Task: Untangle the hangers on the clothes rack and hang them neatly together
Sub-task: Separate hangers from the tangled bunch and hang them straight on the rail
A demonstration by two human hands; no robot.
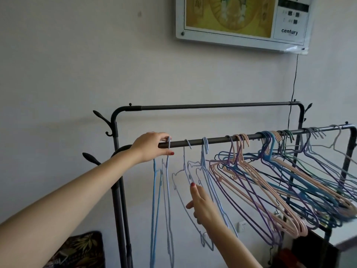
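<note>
A dark metal clothes rack has a near rail (pixel 214 141) carrying several thin hangers. My left hand (pixel 152 147) is at the rail's left end and pinches the hook of a light blue hanger (pixel 167 182) that hangs edge-on beside another blue one. My right hand (pixel 202 205) reaches up below the rail with fingers extended, its fingertip touching a pale lavender hanger (pixel 186 171). Further right, a tangled bunch of pink, purple and blue hangers (pixel 274 176) crowds the rail, their bodies swung out to the right.
The rack's far rail (pixel 214 106) is bare, and hook pegs (pixel 102 118) stick out from its left post. A framed calendar (pixel 243 20) hangs on the white wall with a cord running down. A leaf-patterned cushion (pixel 81 250) lies at the lower left.
</note>
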